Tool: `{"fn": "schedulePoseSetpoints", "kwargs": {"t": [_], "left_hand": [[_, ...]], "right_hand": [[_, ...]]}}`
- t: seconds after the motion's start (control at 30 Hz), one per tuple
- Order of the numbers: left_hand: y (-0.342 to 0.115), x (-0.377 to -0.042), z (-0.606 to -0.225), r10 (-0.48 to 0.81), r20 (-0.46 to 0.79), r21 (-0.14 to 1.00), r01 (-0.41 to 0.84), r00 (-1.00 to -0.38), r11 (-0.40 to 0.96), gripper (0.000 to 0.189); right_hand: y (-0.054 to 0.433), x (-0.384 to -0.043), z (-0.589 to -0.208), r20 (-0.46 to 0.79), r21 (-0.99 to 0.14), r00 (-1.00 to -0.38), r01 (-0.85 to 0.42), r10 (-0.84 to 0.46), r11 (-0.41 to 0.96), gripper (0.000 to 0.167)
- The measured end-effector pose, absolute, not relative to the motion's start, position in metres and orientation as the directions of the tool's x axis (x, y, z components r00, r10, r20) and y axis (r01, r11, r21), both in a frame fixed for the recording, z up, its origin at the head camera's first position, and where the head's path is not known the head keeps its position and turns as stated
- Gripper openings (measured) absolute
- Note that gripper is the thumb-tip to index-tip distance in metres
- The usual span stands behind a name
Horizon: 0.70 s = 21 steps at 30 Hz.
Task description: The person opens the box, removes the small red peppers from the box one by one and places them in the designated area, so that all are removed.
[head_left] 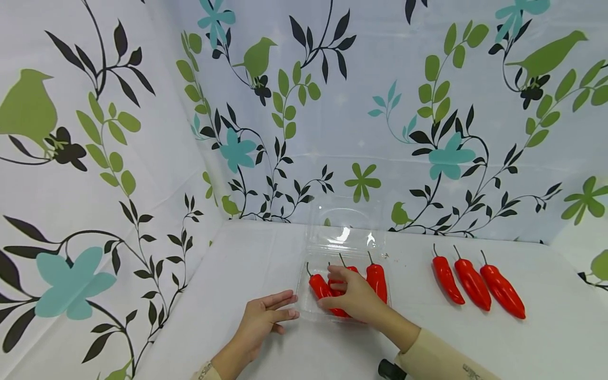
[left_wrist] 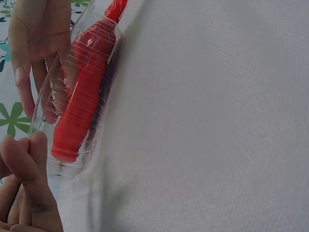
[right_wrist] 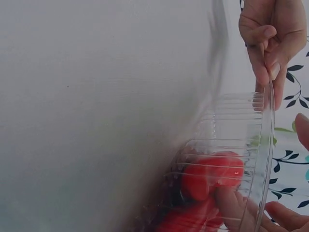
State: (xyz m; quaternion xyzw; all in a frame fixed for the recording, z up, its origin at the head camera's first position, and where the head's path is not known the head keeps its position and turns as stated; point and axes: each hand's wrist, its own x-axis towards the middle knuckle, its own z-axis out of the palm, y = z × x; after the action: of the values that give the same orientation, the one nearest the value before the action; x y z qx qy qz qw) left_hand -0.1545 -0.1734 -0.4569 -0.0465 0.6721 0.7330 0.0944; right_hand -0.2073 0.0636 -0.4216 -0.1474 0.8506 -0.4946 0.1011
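Observation:
In the head view a clear plastic clamshell box (head_left: 304, 311) holds several red peppers (head_left: 377, 281) with thin green stems. My left hand (head_left: 258, 319) is at the box's near left side; in the right wrist view its thumb and finger pinch the rim (right_wrist: 266, 159). My right hand (head_left: 353, 295) reaches over the box with fingers spread above the left and middle peppers. Through the ribbed wall, a right-hand finger (right_wrist: 231, 200) appears against a pepper (right_wrist: 212, 176), while the thumb stands apart. Part of the middle peppers is hidden under this hand.
Three more red peppers (head_left: 475, 285) lie side by side on the white tablecloth (head_left: 247, 253), right of the box. The box's transparent lid (head_left: 347, 227) stands raised at the back, near the patterned curtain (head_left: 332, 132). A black cylindrical object (head_left: 391, 369) shows by the right sleeve.

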Motion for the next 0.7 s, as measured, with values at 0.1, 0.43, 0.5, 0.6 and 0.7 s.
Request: {"fn": "schedulePoseSetpoints", "kwargs": {"t": [0.1,0.43,0.5,0.6,0.7], "left_hand": [[-0.173,-0.154,-0.457,0.077,-0.194,0.977,-0.200,-0.978,-0.078,0.052],[-0.175,-0.154,-0.456,0.071,-0.189,0.978,-0.194,-0.979,-0.073,0.055],[-0.174,-0.154,-0.456,0.069,-0.192,0.978,-0.197,-0.979,-0.071,0.054],[-0.173,-0.154,-0.457,0.069,-0.195,0.977,-0.200,-0.978,-0.073,0.053],[-0.172,-0.153,-0.457,0.073,-0.193,0.977,-0.199,-0.978,-0.078,0.054]], "right_hand": [[0.061,-0.207,-0.422,-0.026,-0.855,-0.934,-0.165,-0.358,0.491,0.085],[0.051,-0.210,-0.425,0.002,-0.769,-0.929,-0.238,-0.371,0.594,0.083],[0.048,-0.211,-0.427,0.012,-0.747,-0.927,-0.257,-0.374,0.613,0.082],[0.047,-0.212,-0.431,0.015,-0.719,-0.928,-0.268,-0.371,0.641,0.081],[0.047,-0.212,-0.437,0.017,-0.692,-0.934,-0.268,-0.357,0.670,0.083]]}}
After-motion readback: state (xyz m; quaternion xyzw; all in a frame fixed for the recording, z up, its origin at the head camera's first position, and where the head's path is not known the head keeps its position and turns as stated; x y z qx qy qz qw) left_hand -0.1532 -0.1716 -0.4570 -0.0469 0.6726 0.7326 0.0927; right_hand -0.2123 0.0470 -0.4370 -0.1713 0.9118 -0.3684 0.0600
